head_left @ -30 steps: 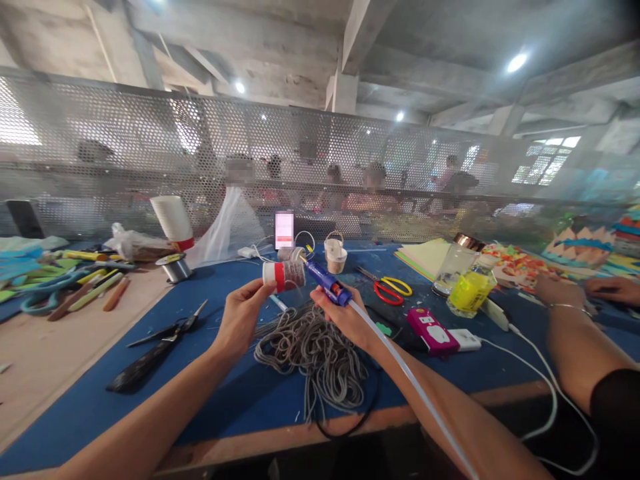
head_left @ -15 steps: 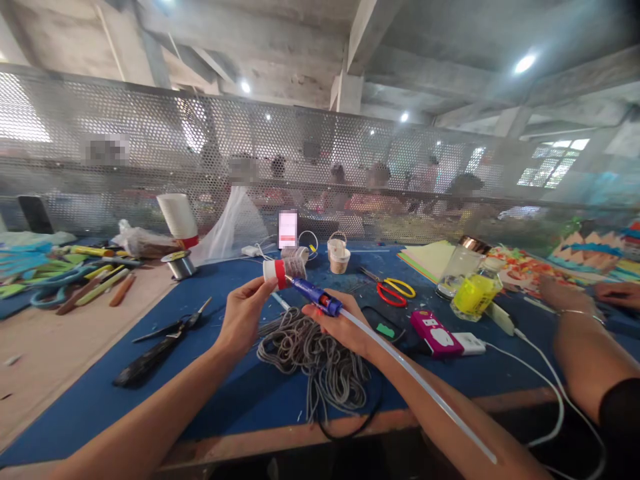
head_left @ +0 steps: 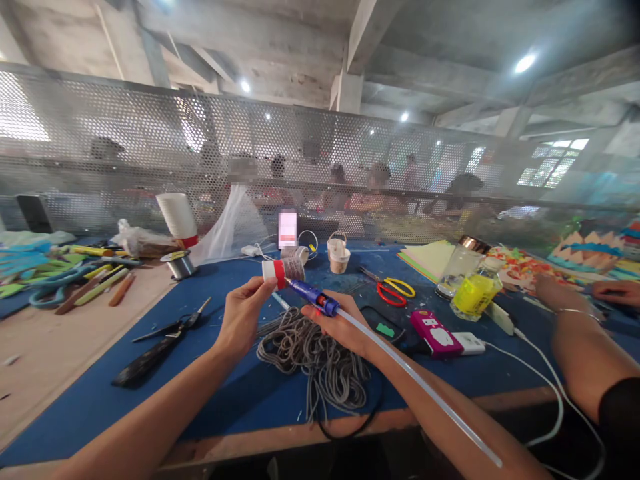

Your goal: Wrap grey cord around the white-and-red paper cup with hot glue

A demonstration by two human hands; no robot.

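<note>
My left hand (head_left: 241,317) grips a small paper cup (head_left: 271,272) by its side, thumb near the rim. The cup lies tilted sideways, white with a red band, and its far part is wrapped in grey cord (head_left: 294,269). Closed around a blue glue gun (head_left: 314,297) is my right hand (head_left: 345,325). The gun's nozzle points left at the cup, touching or very near the red band and cord. A long clear glue stick (head_left: 420,380) runs out of its back over my right forearm. Below both hands lies a loose heap of grey cord (head_left: 320,360).
Black-handled scissors (head_left: 160,343) lie left, red-yellow scissors (head_left: 393,290) right. Behind stand a small cord basket (head_left: 339,255), a phone (head_left: 287,230) and stacked paper cups (head_left: 176,217). A power bank (head_left: 436,333), a yellow bottle (head_left: 477,291) and a co-worker's arm (head_left: 583,340) are on the right.
The cup and the glue gun have shifted very slightly left. Both hands keep their grip, and the objects on the table stay where they were.
</note>
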